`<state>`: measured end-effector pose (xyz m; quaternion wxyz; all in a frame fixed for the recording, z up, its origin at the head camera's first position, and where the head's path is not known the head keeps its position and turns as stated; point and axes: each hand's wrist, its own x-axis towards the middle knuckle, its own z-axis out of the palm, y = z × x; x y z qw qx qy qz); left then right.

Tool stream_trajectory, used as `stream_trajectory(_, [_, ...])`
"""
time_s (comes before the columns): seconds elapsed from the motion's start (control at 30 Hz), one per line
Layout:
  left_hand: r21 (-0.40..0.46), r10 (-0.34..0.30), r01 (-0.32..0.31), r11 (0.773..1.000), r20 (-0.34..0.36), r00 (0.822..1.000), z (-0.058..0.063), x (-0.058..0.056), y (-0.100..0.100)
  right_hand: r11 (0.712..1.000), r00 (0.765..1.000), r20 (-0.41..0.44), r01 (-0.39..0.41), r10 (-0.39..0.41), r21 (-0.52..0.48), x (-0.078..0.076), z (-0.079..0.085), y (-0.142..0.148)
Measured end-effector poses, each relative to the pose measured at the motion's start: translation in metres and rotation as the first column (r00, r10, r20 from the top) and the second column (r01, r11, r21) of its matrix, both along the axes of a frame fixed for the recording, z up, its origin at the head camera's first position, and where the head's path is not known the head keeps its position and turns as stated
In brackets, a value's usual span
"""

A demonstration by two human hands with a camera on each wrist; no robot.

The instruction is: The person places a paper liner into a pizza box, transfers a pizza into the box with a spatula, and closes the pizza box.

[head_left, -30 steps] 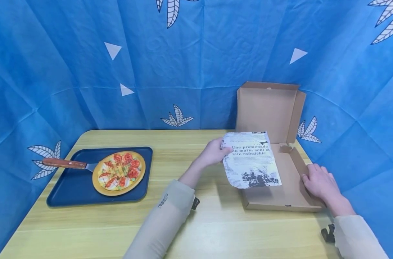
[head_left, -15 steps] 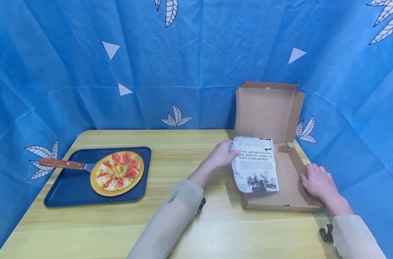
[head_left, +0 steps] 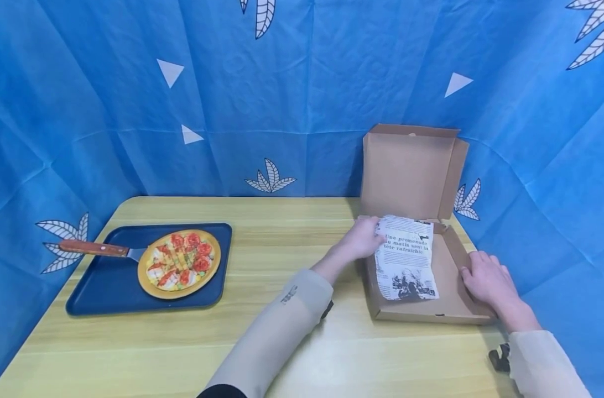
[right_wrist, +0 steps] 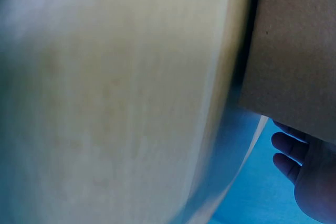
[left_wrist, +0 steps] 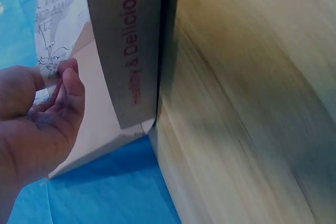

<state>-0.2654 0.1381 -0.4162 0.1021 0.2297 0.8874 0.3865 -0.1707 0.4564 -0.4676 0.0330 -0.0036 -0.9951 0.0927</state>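
Observation:
My left hand (head_left: 365, 237) pinches the left edge of a sheet of printed greaseproof paper (head_left: 406, 265), thumb against fingers in the left wrist view. The paper, with French newspaper-style print, hangs over the left part of an open cardboard pizza box (head_left: 448, 276). Its lower edge lies within the box's outline in the head view. The lid (head_left: 406, 171) stands upright at the back. My right hand (head_left: 492, 281) holds the box's right side wall, thumb on the inner side; in the right wrist view its fingers (right_wrist: 289, 150) show beyond the cardboard.
A blue tray (head_left: 103, 293) lies on the left of the wooden table (head_left: 292, 221). On it, a pizza (head_left: 182, 262) on a round yellow-brown base rests beside a wooden-handled pizza server (head_left: 100, 249). A blue patterned curtain (head_left: 282, 83) surrounds the table's back and sides.
My left hand has carried the paper rightward and lower, from beside the box to over its left part. The right hand has kept its place on the side wall.

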Motion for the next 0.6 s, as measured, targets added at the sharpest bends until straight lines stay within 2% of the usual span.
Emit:
stream_trajectory(0.2, [-0.123, -0.032, 0.021, 0.992, -0.084, 0.996, 0.000, 0.006, 0.014, 1.000, 1.000, 0.016, 0.005, -0.005, -0.008, 0.000, 0.000, 0.001])
stream_trajectory(0.33, [-0.206, -0.044, 0.013, 0.978, -0.144, 0.989, -0.001, 0.008, 0.020, 1.000, 1.000, 0.017, 0.005, -0.005, -0.012, 0.000, 0.001, 0.000])
stream_trajectory(0.6, [-0.373, -0.091, 0.015, 0.928, -0.188, 0.978, -0.009, 0.012, 0.033, 1.000, 1.000, 0.002, 0.000, 0.000, -0.018, 0.000, 0.001, 0.000])
